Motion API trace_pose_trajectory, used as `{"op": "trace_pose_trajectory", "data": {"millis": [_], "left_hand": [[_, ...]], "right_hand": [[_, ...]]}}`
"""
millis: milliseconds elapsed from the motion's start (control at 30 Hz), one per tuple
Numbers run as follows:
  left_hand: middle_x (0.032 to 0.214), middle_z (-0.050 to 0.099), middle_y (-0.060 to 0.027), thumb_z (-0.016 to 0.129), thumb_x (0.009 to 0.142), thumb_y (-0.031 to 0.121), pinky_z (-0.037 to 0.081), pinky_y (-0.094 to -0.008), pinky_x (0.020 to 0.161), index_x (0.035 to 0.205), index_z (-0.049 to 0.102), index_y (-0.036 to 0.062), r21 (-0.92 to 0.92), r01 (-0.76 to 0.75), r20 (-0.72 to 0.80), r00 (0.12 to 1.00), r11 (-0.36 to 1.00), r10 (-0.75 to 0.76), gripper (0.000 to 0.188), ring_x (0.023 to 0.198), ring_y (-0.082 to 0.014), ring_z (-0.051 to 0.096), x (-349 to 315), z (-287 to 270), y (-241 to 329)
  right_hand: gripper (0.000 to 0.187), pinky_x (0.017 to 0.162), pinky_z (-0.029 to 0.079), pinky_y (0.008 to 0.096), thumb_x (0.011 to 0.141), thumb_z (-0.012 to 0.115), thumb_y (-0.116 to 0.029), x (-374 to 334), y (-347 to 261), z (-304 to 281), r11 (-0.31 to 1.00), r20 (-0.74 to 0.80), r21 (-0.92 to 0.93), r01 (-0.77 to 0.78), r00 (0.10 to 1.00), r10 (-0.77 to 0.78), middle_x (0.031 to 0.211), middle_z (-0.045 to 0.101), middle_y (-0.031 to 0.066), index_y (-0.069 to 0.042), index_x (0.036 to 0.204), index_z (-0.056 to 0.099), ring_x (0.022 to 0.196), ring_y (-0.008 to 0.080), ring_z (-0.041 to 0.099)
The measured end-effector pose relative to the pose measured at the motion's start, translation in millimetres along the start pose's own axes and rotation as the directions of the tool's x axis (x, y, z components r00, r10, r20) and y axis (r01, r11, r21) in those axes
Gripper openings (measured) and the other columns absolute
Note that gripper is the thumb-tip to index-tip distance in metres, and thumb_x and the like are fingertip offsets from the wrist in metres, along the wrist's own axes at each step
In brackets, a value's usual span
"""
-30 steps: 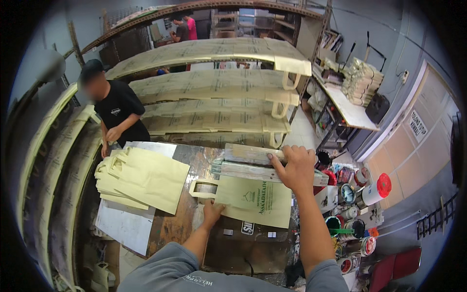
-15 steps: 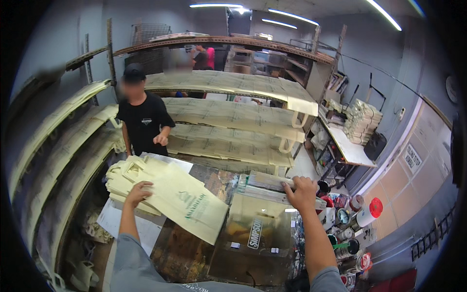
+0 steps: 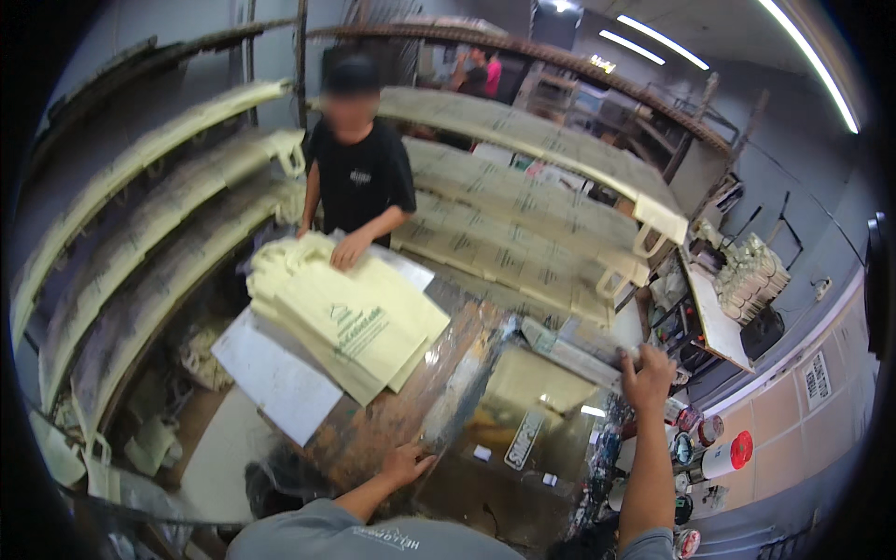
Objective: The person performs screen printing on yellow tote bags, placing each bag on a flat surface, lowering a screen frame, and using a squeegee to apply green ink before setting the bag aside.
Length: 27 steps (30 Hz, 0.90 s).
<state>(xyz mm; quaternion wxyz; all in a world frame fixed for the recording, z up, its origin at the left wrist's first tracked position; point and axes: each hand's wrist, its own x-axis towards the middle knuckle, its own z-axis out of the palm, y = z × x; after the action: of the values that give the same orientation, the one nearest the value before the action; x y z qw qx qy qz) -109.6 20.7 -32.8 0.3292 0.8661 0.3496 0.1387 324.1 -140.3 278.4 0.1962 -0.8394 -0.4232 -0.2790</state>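
Observation:
My right hand (image 3: 646,381) is closed over the far right end of the silver-edged bar (image 3: 571,357) of a screen-printing frame. The frame's see-through mesh (image 3: 490,439) bears a dark label with white letters and two small white patches. Beside the frame's left edge, my left hand (image 3: 408,464) lies low over the stained worktable (image 3: 397,425), fingers stretched out and holding nothing. Cream tote bags (image 3: 369,322) with green print lie in a pile farther left. A co-worker's hand (image 3: 351,250) rests on the pile's far side.
A co-worker in a black shirt (image 3: 359,177) stands behind the bags. White sheets (image 3: 275,373) lie at the table's left. Racks of bags (image 3: 532,196) rise at the back and left. Several paint tubs (image 3: 728,457) crowd the right side.
My left hand has let go of the printed bag and moved toward me, next to the frame. The bag now lies on the pile, where the co-worker's hand has come down. The view has turned.

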Motion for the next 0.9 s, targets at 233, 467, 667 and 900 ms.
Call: {"op": "trace_pose_trajectory", "data": {"millis": [233,467,667,900], "left_hand": [[0.109,0.069,-0.0201,0.07,0.097,0.045,0.053,-0.052,0.086,0.107,0.07,0.0048,0.016,0.044,0.129,0.991,0.999,-0.046,0.041,0.102,-0.0427,0.066,-1,25,15],[0.115,0.066,-0.0175,0.072,0.094,0.022,0.052,-0.0515,0.091,0.107,0.069,0.0069,0.276,-0.276,-0.049,0.953,0.921,0.3,0.02,0.109,-0.0387,0.064,75,-19,-38],[0.156,0.049,-0.0107,0.078,0.084,0.025,0.025,-0.0592,0.125,0.147,0.057,0.015,0.917,-0.185,0.062,0.941,0.354,0.333,0.067,0.15,-0.0294,0.039,150,-79,-79],[0.148,0.058,-0.0024,0.078,0.09,0.033,0.029,-0.0499,0.124,0.146,0.059,0.0208,0.643,-0.29,0.285,0.95,0.708,0.13,0.061,0.144,-0.0241,0.047,206,-110,-106]], "right_hand": [[0.042,0.085,0.044,0.0467,0.099,0.067,-0.043,4,25,7,0.992,0.065,-0.128,0.019,0.998,-0.011,0.101,0.072,0.0165,-0.003,0.113,0.072,0.098,0.037,0.066],[0.048,0.085,0.045,0.0453,0.101,0.065,-0.046,30,25,9,0.997,0.081,-0.074,-0.003,0.997,0.009,0.1,0.072,0.0173,-0.002,0.118,0.073,0.094,0.0373,0.067],[0.057,0.092,0.046,0.0442,0.103,0.063,-0.053,33,39,12,0.998,0.074,-0.055,-0.027,0.997,0.031,0.106,0.073,0.019,0.0,0.122,0.072,0.101,0.0372,0.068],[0.049,0.086,0.045,0.0448,0.103,0.063,-0.052,32,29,5,0.995,0.128,-0.085,-0.048,0.99,0.059,0.094,0.07,0.0154,-0.005,0.112,0.072,0.093,0.0362,0.066]]}}
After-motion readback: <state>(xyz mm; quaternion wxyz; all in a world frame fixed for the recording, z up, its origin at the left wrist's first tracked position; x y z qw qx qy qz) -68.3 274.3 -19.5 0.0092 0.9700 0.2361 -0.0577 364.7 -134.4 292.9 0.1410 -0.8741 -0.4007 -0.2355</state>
